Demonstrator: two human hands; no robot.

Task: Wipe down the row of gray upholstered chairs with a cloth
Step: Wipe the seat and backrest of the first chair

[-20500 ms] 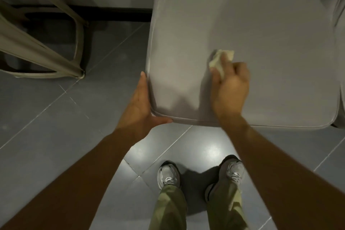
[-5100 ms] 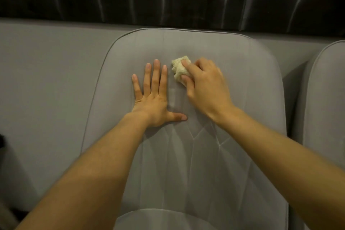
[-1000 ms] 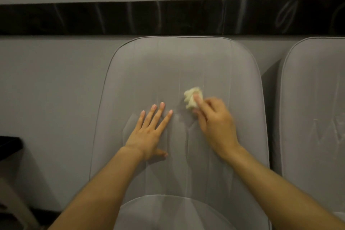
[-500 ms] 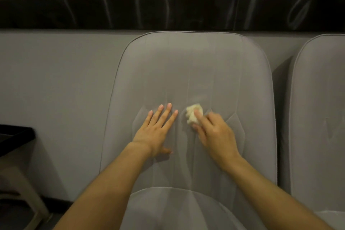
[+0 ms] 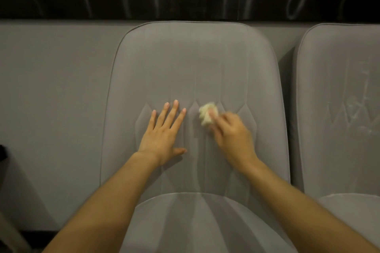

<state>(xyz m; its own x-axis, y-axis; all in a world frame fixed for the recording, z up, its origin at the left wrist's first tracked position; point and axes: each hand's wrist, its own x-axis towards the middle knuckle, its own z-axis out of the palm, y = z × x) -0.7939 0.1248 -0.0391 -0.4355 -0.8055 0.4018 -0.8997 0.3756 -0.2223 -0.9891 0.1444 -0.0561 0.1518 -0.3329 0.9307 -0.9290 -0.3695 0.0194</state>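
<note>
The left hand (image 5: 162,135) lies flat, fingers spread, on the gray chair (image 5: 195,63) backrest. Just beside its fingertips, the right hand (image 5: 232,135) presses a crumpled cream cloth (image 5: 206,114) under its blurred fingers. A second gray chair (image 5: 345,109) stands alongside.

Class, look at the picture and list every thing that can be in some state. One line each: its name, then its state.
middle chair: upright, backrest creased under the hands.
left hand: flat, fingers straight, resting on the middle chair's backrest.
right hand: pinching the cloth, blurred.
cloth: crumpled into a wad, pressed against the same backrest.
chair on the right: upright, untouched, pale streaks on its backrest.
</note>
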